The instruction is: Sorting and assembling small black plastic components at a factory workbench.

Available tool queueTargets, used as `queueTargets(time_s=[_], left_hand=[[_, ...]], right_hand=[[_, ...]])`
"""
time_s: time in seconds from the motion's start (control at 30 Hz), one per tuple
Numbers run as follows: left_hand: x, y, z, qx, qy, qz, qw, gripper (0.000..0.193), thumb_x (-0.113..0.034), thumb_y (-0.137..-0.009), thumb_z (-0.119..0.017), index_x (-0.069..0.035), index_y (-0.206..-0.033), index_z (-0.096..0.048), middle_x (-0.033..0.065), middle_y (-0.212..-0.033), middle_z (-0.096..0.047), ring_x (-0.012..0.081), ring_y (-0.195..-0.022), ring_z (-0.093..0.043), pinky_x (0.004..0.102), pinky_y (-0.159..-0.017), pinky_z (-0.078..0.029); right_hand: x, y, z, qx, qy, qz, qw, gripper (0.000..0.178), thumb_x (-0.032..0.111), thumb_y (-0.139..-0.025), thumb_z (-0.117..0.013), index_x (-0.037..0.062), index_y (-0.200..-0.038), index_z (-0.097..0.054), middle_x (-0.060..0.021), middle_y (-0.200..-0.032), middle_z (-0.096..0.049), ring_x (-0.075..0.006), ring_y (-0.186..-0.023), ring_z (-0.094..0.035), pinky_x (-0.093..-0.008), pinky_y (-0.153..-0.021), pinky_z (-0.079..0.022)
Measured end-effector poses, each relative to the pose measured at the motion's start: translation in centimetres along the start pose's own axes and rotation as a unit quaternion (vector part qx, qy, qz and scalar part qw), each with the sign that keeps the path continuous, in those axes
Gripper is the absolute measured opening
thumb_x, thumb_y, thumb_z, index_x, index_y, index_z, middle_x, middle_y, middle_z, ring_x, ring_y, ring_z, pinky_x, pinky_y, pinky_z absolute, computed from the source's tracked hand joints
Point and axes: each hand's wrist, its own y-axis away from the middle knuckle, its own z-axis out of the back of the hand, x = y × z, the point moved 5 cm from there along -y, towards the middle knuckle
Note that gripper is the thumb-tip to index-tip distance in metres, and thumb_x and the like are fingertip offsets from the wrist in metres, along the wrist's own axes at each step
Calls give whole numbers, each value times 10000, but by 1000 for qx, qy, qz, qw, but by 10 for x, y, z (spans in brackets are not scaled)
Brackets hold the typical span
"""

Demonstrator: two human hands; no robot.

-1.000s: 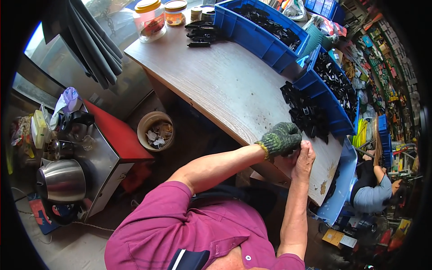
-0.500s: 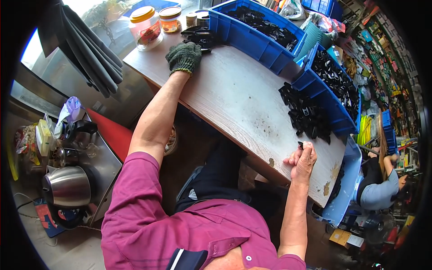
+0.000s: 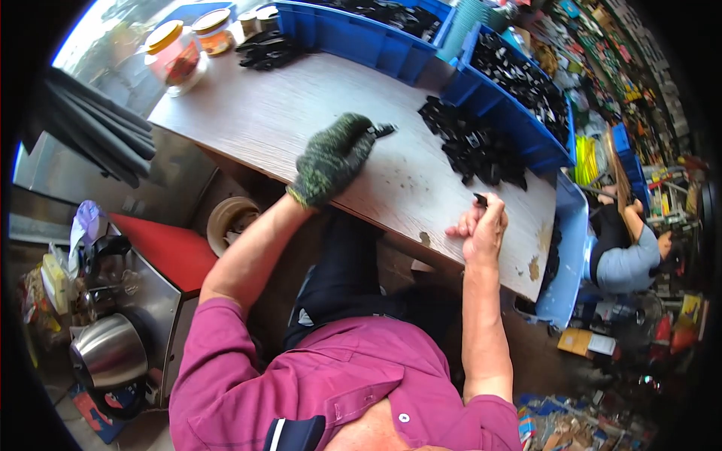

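My left hand [image 3: 333, 159], in a dark green knitted glove, is closed over the middle of the pale table [image 3: 248, 113]. A small black plastic part [image 3: 384, 130] sticks out from its fingertips. My bare right hand [image 3: 481, 228] is near the table's front edge, pinching another small black part [image 3: 480, 200] between thumb and forefinger. Just beyond the right hand lies a loose heap of black plastic parts [image 3: 477, 146]. A smaller pile of black parts [image 3: 268, 51] sits at the table's far left. The exact kind of part is too small to make out.
Blue crates [image 3: 353, 41] of black parts line the far edge; another blue crate [image 3: 511, 116] stands behind the heap. Lidded jars [image 3: 174, 60] occupy the far left corner. A light blue bin [image 3: 569, 248] adjoins the right end. A steel kettle [image 3: 111, 353] is at left; a person [image 3: 628, 244] is at right.
My left hand has come away from the far-left pile toward the middle of the table, a black part now showing at its fingertips. My right hand keeps its pinch. The view has shifted.
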Motion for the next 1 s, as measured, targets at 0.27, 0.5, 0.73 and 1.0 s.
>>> queueTargets(time_s=[0.27,0.5,0.73,1.0], left_hand=[[-69,41,-111,217,101,60,969,225,-217,-979,-608,-57,-1130,-654,173,-993,-693,357,-882,-678,438,-736,-525],[-72,42,-130,173,101,58,978,237,-203,-995,-592,-61,-1178,-643,167,-989,-698,353,-869,-685,416,-756,-532],[-95,47,-158,162,104,171,966,324,-173,-1002,-560,-78,-1311,-555,188,-1087,-690,353,-970,-687,420,-805,-530],[-80,53,-149,101,151,91,979,239,-157,-1007,-544,-49,-1210,-611,182,-1034,-682,319,-919,-685,411,-781,-525]], right_hand=[[-1,6,4,-52,-49,11,997,347,392,-963,-506,59,-865,-522,-23,-666,-460,-146,-399,-418,-382,-402,-537],[2,9,7,-16,-21,81,996,294,335,-1008,-495,78,-902,-590,-14,-604,-512,-124,-422,-438,-272,-399,-359],[10,9,19,-67,180,255,948,285,209,-981,-504,86,-725,-523,42,-648,-409,-75,-584,-364,-282,-542,-325],[7,13,11,-40,39,176,983,292,238,-988,-526,92,-736,-520,39,-643,-440,-77,-517,-435,-265,-456,-426]])
